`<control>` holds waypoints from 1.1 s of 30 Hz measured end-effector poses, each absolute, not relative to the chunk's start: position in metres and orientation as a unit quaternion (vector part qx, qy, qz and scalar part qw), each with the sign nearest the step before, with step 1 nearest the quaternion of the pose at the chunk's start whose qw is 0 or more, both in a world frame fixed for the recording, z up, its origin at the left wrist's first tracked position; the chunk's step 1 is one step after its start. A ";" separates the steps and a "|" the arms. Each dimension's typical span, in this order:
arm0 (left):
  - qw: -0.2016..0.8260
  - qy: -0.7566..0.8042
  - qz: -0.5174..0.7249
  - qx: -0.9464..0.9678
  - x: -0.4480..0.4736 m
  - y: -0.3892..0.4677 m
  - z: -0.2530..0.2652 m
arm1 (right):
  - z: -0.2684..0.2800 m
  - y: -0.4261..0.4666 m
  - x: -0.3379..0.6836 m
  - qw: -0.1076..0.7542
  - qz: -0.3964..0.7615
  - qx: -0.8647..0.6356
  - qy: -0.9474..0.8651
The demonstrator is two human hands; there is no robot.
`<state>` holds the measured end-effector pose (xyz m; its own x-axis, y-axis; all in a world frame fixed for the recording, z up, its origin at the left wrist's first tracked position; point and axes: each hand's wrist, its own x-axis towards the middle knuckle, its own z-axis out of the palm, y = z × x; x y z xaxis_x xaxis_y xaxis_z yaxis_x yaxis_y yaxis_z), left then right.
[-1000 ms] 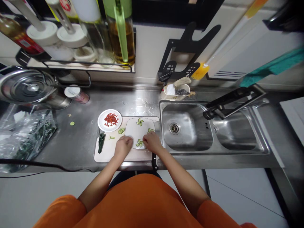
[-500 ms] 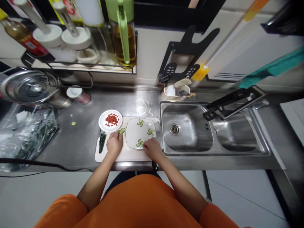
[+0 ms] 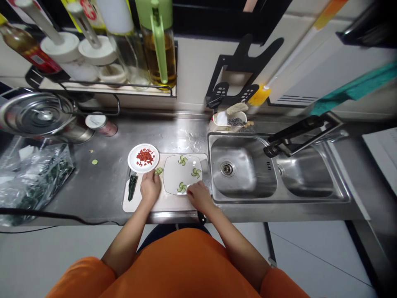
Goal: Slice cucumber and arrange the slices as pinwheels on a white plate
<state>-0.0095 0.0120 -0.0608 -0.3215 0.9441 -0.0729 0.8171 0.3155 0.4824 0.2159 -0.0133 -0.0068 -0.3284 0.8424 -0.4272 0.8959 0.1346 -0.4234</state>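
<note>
My left hand (image 3: 150, 187) is closed over the cutting board (image 3: 169, 205), its fingertips against a few thin green cucumber slices (image 3: 159, 170). My right hand (image 3: 199, 194) rests at the near right edge of a squarish white plate (image 3: 173, 176). Its fingers are curled together, and whatever lies between them is hidden. On that plate sit three pinwheels of cut cucumber slices, one (image 3: 182, 187) close to my right fingertips. A small round plate (image 3: 132, 159) bears chopped red pieces (image 3: 145, 156) just beyond my left hand. Left of that hand lies a dark green cucumber piece (image 3: 132, 187).
A double sink (image 3: 245, 194) with a black faucet (image 3: 288, 136) is on the right. At left are a plastic bag of greens (image 3: 46, 178), a lidded pot (image 3: 74, 132) and a small can (image 3: 104, 125). A dark handle (image 3: 202, 217) juts past the counter edge. Seasoning bottles stand on a rack (image 3: 149, 89).
Both hands stay almost where they were; the left fingers have shifted very slightly at the cucumber slices. The whole view has drifted a little.
</note>
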 end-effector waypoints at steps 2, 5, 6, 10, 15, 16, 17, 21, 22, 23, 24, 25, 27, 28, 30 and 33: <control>0.166 0.798 0.184 0.549 -0.008 0.011 -0.062 | -0.008 -0.014 0.215 0.041 -0.314 0.578 0.752; 0.154 0.806 0.173 0.544 -0.008 0.012 -0.063 | -0.008 -0.015 0.214 0.043 -0.310 0.575 0.755; 0.150 0.808 0.168 0.544 -0.008 0.012 -0.062 | -0.009 -0.016 0.214 0.043 -0.310 0.572 0.758; 0.136 0.815 0.150 0.543 -0.006 0.013 -0.060 | -0.010 -0.017 0.214 0.047 -0.314 0.562 0.764; 0.139 0.815 0.143 0.544 -0.005 0.012 -0.057 | -0.009 -0.017 0.215 0.047 -0.306 0.565 0.765; 0.143 0.812 0.148 0.546 -0.006 0.011 -0.056 | -0.008 -0.017 0.215 0.048 -0.305 0.567 0.764; 0.148 0.806 0.157 0.551 -0.008 0.011 -0.055 | -0.008 -0.016 0.215 0.048 -0.305 0.568 0.763; 0.186 0.774 0.206 0.569 -0.014 0.011 -0.045 | -0.007 -0.009 0.214 0.031 -0.315 0.571 0.757; 0.205 0.766 0.217 0.570 -0.015 0.010 -0.041 | -0.007 -0.006 0.213 0.018 -0.320 0.568 0.758; 0.228 0.757 0.227 0.569 -0.015 0.010 -0.037 | -0.008 -0.002 0.211 0.003 -0.324 0.566 0.758; 0.256 0.747 0.237 0.566 -0.014 0.010 -0.033 | -0.008 0.002 0.208 -0.015 -0.331 0.563 0.757; 0.287 0.734 0.247 0.564 -0.013 0.010 -0.029 | -0.009 0.006 0.205 -0.036 -0.338 0.560 0.755; 0.350 0.700 0.266 0.563 -0.009 0.010 -0.022 | -0.010 0.015 0.198 -0.085 -0.353 0.554 0.749; 0.378 0.682 0.272 0.564 -0.007 0.010 -0.020 | -0.010 0.019 0.194 -0.109 -0.360 0.551 0.745; 0.426 0.648 0.275 0.569 -0.001 0.011 -0.016 | -0.010 0.027 0.187 -0.146 -0.373 0.550 0.733; 0.475 0.617 0.262 0.571 0.006 0.013 -0.012 | -0.007 0.036 0.180 -0.168 -0.406 0.560 0.702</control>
